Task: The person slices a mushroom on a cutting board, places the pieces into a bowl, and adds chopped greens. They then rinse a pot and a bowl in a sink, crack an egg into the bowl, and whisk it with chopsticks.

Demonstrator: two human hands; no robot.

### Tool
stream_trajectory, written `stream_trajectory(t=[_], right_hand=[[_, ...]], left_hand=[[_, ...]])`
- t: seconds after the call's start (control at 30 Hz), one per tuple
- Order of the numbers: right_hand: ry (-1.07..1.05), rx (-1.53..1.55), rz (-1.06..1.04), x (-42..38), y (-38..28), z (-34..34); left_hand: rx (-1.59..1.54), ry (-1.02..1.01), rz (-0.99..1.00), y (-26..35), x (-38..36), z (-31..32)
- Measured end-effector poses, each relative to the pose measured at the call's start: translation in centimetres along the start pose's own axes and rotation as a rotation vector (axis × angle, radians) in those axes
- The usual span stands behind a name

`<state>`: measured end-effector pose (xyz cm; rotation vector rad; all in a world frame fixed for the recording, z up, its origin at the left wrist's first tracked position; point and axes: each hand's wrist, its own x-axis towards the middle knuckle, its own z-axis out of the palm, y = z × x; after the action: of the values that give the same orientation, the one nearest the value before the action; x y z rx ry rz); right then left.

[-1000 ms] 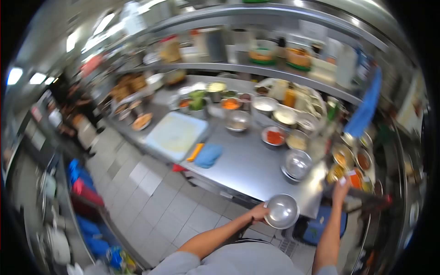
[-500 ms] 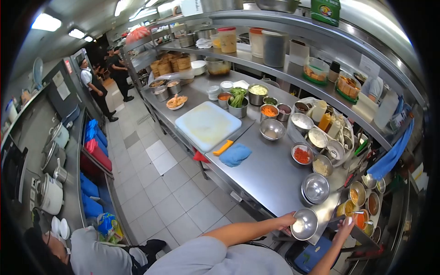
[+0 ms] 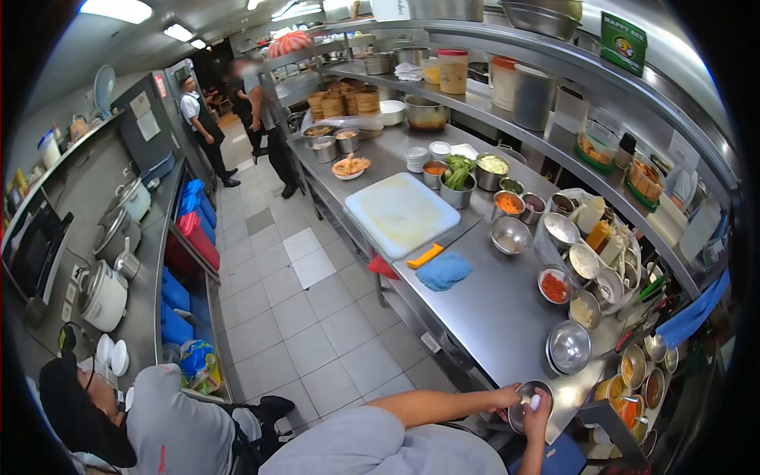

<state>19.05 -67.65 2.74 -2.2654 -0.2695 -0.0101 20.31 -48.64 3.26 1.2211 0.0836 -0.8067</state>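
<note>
At the near right end of the steel counter, my left hand point(image 3: 500, 400) grips the rim of a metal mixing bowl point(image 3: 518, 417). The bowl is tilted and some pale contents show inside. Over its right side is my right hand point(image 3: 540, 419), fingers closed around a small white oval thing point(image 3: 536, 402) that looks like an egg. Its exact kind is too small to confirm. Just beyond stand stacked metal bowls point(image 3: 569, 348). Farther along are a bowl of chopped red pieces point(image 3: 554, 285) and a bowl of pale pieces point(image 3: 584, 309).
A white cutting board point(image 3: 402, 212), yellow-handled knife point(image 3: 426, 256) and blue cloth point(image 3: 443, 271) lie on the counter. Sauce containers point(image 3: 633, 366) stand at right. A shelf point(image 3: 491, 111) runs above. A co-worker point(image 3: 178, 419) is at lower left; other people stand in the aisle.
My right hand has moved left from beside the sauce containers to the bowl, carrying the white oval thing. The view has shifted, and another person shows in the aisle.
</note>
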Motion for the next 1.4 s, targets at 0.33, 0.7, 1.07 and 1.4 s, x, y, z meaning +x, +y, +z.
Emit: stream_trajectory(t=[0.33,0.7,1.07,1.4], right_hand=[[-0.109,-0.037,-0.045,2.5,-1.6,4.1],[-0.161,-0.09,-0.136,5.2,-3.2,7.1],[-0.111,-0.107,-0.173,6.7,-0.1,7.7],[-0.041,-0.012,0.013,5.8,-0.1,5.0]], left_hand=[[-0.128,0.151,0.046,-0.6,-2.1,-3.8],[-0.132,0.191,0.057,-0.2,-3.9,-7.0],[-0.11,0.226,0.015,-0.1,-1.5,-7.6],[-0.11,0.091,-0.008,-0.8,3.0,-5.8]])
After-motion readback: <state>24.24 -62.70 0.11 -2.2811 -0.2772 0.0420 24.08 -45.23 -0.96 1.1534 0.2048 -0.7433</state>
